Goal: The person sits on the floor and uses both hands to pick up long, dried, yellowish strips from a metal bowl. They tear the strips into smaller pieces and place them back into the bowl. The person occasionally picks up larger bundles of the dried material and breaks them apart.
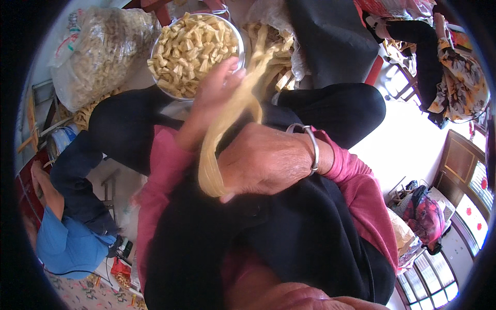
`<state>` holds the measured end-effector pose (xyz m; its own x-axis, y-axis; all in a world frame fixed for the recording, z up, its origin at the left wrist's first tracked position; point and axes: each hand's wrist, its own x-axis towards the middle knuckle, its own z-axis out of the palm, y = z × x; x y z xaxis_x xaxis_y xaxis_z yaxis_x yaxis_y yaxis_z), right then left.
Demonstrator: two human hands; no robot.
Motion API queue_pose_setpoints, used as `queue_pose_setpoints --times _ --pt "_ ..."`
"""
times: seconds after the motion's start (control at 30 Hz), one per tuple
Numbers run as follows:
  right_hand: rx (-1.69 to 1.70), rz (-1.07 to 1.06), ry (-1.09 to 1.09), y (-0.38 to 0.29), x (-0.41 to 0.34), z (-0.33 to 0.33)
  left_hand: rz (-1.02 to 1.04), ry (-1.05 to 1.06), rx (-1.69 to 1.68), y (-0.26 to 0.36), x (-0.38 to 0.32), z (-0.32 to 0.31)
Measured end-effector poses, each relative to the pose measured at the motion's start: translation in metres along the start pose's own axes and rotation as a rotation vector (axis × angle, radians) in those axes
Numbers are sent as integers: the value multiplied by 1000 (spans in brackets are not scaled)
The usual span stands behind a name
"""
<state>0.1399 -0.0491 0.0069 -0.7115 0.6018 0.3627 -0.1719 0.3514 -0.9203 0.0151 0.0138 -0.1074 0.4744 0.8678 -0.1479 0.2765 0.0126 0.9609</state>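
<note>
My right hand (267, 162), with a metal bangle at the wrist, grips a long, pale yellow, flat strip (232, 104) that looks like dried plant material or tofu skin. The strip loops around the fingers and stretches up towards a heap of similar strips (271, 58). Beside its upper part is my left hand (217, 85), blurred, near the rim of a round basin (241, 50); whether it touches the strip cannot be made out. Many short knotted pieces (193, 54) of the same yellow material fill the basin.
A clear plastic bag (104, 54) full of pale pieces stands at the upper left. Dark sheeting (333, 38) hangs at the upper right. A person in a blue top (73, 240) sits at the left, another in patterned clothing (457, 85) at the upper right, and more people farther off.
</note>
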Motion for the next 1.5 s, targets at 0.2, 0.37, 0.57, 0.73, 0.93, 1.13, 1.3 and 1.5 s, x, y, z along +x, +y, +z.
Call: queue_pose_setpoints --times 0.2,0.37,0.57,0.73,0.93,1.13,1.3,1.5 --pt "-93 -4 37 23 -9 11 -477 -562 -665 68 -2 -27" --pt "269 278 24 33 -27 -4 -215 -507 -647 90 18 -20" --pt "1291 31 755 56 -71 -38 107 -410 -380 103 16 4" --pt "874 107 1069 36 -87 -77 -8 -711 -365 86 -4 25" --pt "866 -160 992 -38 -118 -153 -150 -895 -357 56 -4 25" --pt "281 91 1105 -28 -91 -138 125 -448 -276 48 20 38" --pt "117 680 995 37 -60 -49 -117 -266 -709 62 47 33" --pt "461 637 857 86 -81 -15 -75 -289 -616 51 57 33"
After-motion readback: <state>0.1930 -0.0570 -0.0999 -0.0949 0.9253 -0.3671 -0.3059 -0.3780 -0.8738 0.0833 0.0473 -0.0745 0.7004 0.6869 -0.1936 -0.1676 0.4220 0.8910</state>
